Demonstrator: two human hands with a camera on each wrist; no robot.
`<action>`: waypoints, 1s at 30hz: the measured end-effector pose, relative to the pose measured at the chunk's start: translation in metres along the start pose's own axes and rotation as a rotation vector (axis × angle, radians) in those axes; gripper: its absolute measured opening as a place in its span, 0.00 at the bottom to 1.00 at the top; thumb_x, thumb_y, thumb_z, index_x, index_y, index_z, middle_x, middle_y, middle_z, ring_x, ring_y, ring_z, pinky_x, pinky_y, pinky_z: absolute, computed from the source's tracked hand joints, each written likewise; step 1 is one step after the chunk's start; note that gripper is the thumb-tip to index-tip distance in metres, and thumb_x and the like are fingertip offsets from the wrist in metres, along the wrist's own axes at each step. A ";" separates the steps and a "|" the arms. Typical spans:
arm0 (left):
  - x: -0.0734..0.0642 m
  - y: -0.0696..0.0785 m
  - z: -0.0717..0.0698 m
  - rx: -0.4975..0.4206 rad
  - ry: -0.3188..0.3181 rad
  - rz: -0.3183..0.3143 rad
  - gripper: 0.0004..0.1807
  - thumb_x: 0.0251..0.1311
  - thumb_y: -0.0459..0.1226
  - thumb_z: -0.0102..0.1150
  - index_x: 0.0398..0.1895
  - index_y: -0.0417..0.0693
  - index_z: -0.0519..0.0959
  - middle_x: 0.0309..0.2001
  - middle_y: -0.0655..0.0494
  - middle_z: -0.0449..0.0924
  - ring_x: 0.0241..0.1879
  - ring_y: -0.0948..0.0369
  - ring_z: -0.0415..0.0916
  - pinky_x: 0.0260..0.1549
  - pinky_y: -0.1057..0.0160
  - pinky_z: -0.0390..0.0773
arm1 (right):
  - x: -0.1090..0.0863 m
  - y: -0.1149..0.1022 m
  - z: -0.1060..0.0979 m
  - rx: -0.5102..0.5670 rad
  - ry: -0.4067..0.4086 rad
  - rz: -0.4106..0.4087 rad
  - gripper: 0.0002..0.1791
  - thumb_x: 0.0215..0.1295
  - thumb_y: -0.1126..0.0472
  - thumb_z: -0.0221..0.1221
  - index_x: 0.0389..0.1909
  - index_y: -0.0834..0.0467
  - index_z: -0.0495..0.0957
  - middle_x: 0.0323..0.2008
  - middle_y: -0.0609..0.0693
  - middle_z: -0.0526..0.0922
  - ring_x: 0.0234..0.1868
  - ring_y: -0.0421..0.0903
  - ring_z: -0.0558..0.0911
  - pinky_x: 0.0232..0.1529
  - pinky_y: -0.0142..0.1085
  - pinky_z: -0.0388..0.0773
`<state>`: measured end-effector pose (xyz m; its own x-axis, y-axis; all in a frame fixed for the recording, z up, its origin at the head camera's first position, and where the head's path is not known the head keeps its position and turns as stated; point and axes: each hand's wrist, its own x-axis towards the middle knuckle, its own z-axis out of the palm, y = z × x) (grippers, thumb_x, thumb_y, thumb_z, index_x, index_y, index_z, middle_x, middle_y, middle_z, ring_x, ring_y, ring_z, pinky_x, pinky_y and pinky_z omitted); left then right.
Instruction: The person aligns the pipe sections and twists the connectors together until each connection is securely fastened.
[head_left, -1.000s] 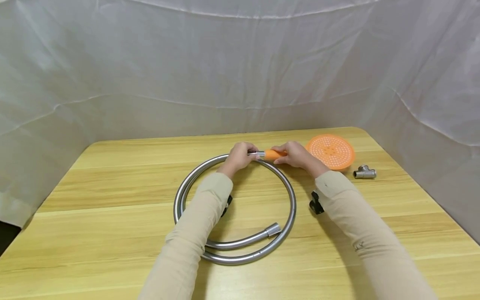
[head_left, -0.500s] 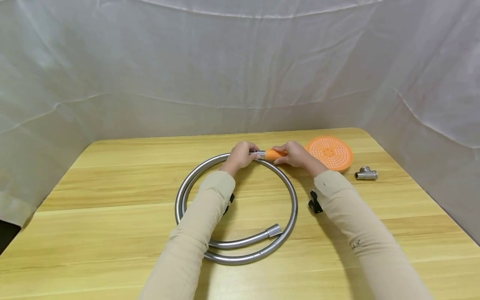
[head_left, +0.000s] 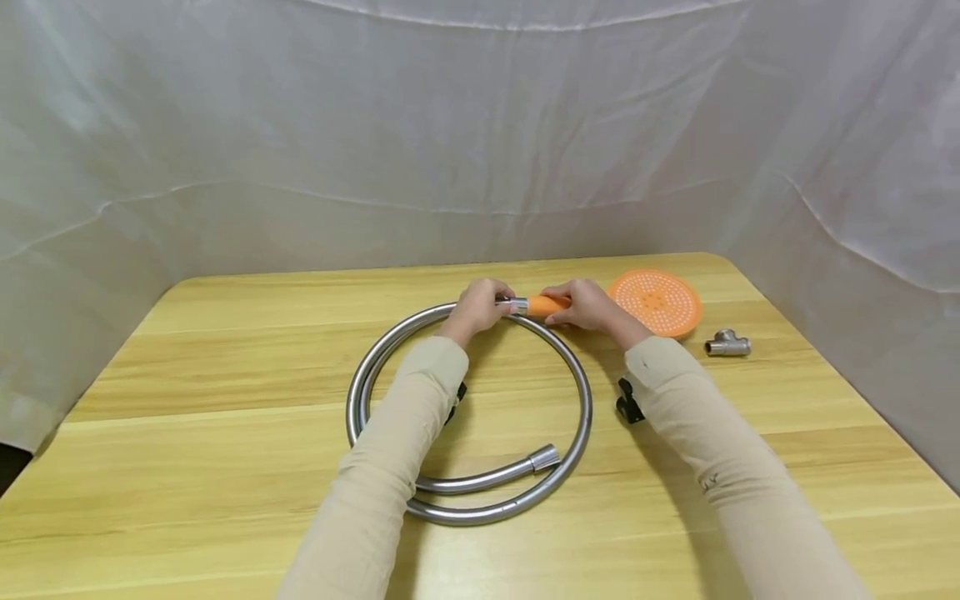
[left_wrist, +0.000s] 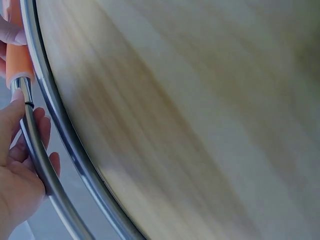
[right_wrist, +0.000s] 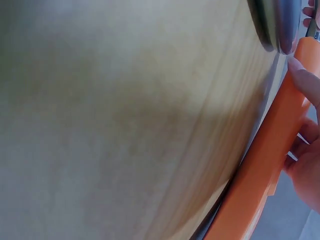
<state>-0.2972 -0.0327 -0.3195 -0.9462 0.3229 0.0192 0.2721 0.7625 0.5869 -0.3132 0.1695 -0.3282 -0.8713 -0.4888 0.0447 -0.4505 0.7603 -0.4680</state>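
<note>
An orange shower head [head_left: 654, 302] with a round perforated face lies at the far right of the table in the head view. My right hand [head_left: 588, 308] grips its orange handle [right_wrist: 272, 145], thumb on one side and fingers on the other. At the handle's end, my left hand [head_left: 477, 307] pinches the silver hose's metal end [left_wrist: 25, 91] between thumb and fingers. In the left wrist view that end meets the handle; how far the thread is engaged cannot be seen. The silver shower hose [head_left: 465, 517] lies coiled below, its free end with a conical nut [head_left: 545, 457] inside the loop.
A metal tee fitting [head_left: 727, 343] lies to the right of the shower head. The wooden table [head_left: 225, 467] has its far edge against a grey cloth backdrop [head_left: 450, 150]. Black wrist mounts [head_left: 628, 402] show beneath the sleeves.
Both hands keep their places on the hose end and the handle. Only a slight shift of the whole head view is visible.
</note>
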 end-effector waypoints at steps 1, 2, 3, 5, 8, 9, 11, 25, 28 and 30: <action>0.000 0.000 0.000 -0.001 0.000 0.000 0.14 0.61 0.38 0.57 0.47 0.42 0.80 0.49 0.49 0.80 0.50 0.55 0.75 0.52 0.60 0.73 | 0.000 0.000 0.000 0.007 0.005 -0.001 0.27 0.54 0.61 0.66 0.56 0.64 0.74 0.54 0.62 0.78 0.46 0.54 0.77 0.49 0.45 0.72; 0.000 0.000 0.000 -0.001 0.000 0.001 0.14 0.61 0.38 0.57 0.47 0.42 0.80 0.49 0.49 0.80 0.50 0.55 0.75 0.52 0.60 0.73 | 0.000 -0.001 0.000 0.013 0.008 -0.003 0.26 0.54 0.61 0.66 0.55 0.64 0.75 0.53 0.62 0.78 0.45 0.53 0.76 0.48 0.44 0.71; 0.000 0.000 0.000 0.002 -0.001 0.002 0.14 0.61 0.38 0.57 0.47 0.42 0.80 0.49 0.49 0.80 0.49 0.55 0.75 0.52 0.60 0.73 | 0.000 -0.001 0.000 0.017 0.011 -0.001 0.26 0.54 0.61 0.66 0.55 0.63 0.75 0.52 0.61 0.79 0.43 0.52 0.76 0.47 0.44 0.71; 0.001 -0.001 0.001 0.010 -0.001 0.005 0.14 0.61 0.38 0.57 0.47 0.42 0.80 0.49 0.49 0.80 0.50 0.56 0.75 0.52 0.61 0.73 | 0.000 -0.001 0.000 0.028 0.019 0.001 0.25 0.54 0.61 0.66 0.54 0.63 0.76 0.51 0.61 0.80 0.43 0.52 0.76 0.46 0.43 0.71; 0.001 -0.001 0.001 0.022 0.002 0.008 0.14 0.61 0.38 0.58 0.48 0.42 0.80 0.49 0.49 0.80 0.50 0.56 0.75 0.53 0.61 0.73 | -0.001 0.000 0.000 0.050 0.035 0.015 0.24 0.54 0.62 0.66 0.53 0.64 0.77 0.51 0.61 0.80 0.45 0.53 0.76 0.49 0.44 0.71; 0.001 -0.001 0.001 0.025 0.003 0.008 0.14 0.61 0.38 0.58 0.48 0.42 0.80 0.49 0.49 0.80 0.50 0.56 0.75 0.53 0.61 0.73 | -0.002 0.001 0.000 0.056 0.043 0.024 0.24 0.54 0.61 0.66 0.52 0.64 0.77 0.51 0.62 0.80 0.47 0.53 0.76 0.50 0.45 0.71; 0.000 -0.001 0.001 0.030 0.005 0.007 0.15 0.60 0.38 0.58 0.48 0.42 0.80 0.49 0.49 0.81 0.50 0.56 0.75 0.52 0.60 0.73 | -0.003 0.001 -0.001 0.066 0.052 0.038 0.24 0.54 0.61 0.66 0.52 0.65 0.77 0.50 0.62 0.80 0.49 0.55 0.77 0.52 0.46 0.71; -0.005 -0.003 -0.010 0.086 0.028 0.055 0.16 0.60 0.36 0.57 0.50 0.38 0.78 0.51 0.46 0.79 0.53 0.54 0.75 0.54 0.60 0.73 | -0.021 -0.001 -0.017 0.051 0.116 0.046 0.19 0.60 0.62 0.60 0.51 0.68 0.76 0.50 0.65 0.79 0.54 0.60 0.75 0.57 0.52 0.70; -0.009 -0.004 -0.014 0.079 0.022 0.055 0.17 0.61 0.35 0.57 0.51 0.37 0.78 0.53 0.45 0.78 0.54 0.53 0.74 0.56 0.59 0.72 | -0.026 -0.001 -0.019 0.041 0.124 0.037 0.19 0.61 0.62 0.60 0.50 0.68 0.77 0.49 0.65 0.80 0.54 0.61 0.75 0.58 0.53 0.69; -0.012 -0.004 -0.015 0.082 0.019 0.056 0.17 0.61 0.36 0.57 0.52 0.38 0.77 0.54 0.46 0.77 0.56 0.53 0.73 0.56 0.58 0.71 | -0.030 -0.001 -0.020 0.037 0.132 0.037 0.19 0.60 0.62 0.60 0.50 0.68 0.77 0.49 0.65 0.79 0.55 0.61 0.75 0.58 0.53 0.68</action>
<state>-0.2901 -0.0481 -0.3095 -0.9323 0.3557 0.0661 0.3371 0.7875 0.5160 -0.2902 0.1921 -0.3118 -0.9062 -0.3986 0.1411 -0.4123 0.7592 -0.5036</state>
